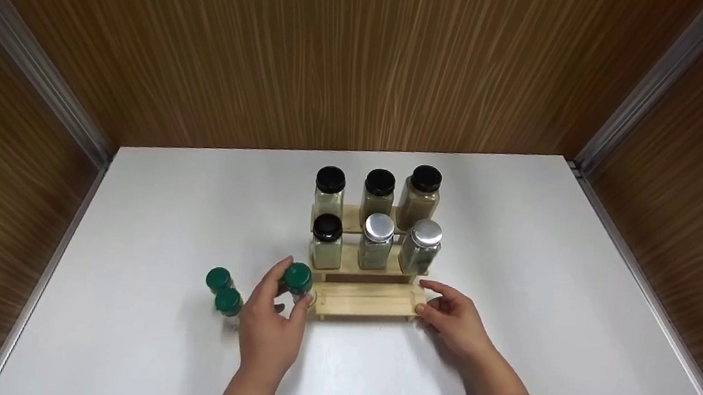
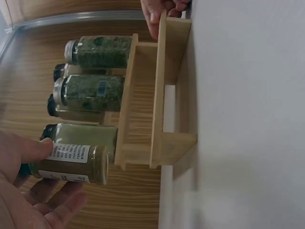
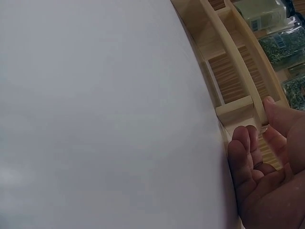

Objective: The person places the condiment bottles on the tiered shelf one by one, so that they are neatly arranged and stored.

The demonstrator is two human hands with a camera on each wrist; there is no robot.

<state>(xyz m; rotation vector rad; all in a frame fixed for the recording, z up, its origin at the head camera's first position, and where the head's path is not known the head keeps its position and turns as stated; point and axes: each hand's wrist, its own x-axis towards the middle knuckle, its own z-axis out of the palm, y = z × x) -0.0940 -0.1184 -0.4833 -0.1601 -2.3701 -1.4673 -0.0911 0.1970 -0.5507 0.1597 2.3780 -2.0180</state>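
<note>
My left hand [image 1: 271, 332] holds a green-capped spice jar [image 1: 298, 276] between thumb and fingers, by the left end of a three-tier wooden spice rack [image 1: 367, 300]. In the left wrist view that jar [image 2: 71, 164] has brownish contents and a white printed label, and its base is apart from the rack's front rail. At the opposite end, my right hand [image 1: 455, 324] pinches the lowest shelf; the right wrist view shows the thumb [image 3: 279, 114] on the front rail. Three black-capped jars [image 1: 380, 184] stand on the top tier. One black-capped jar [image 1: 327, 247] and two silver-capped jars [image 1: 376, 245] occupy the middle tier.
Two more green-capped jars [image 1: 228, 302] stand close together on the white table [image 1: 148, 236], left of my left hand. Wood-grain panels [image 1: 365, 57] enclose the table at the back and both sides.
</note>
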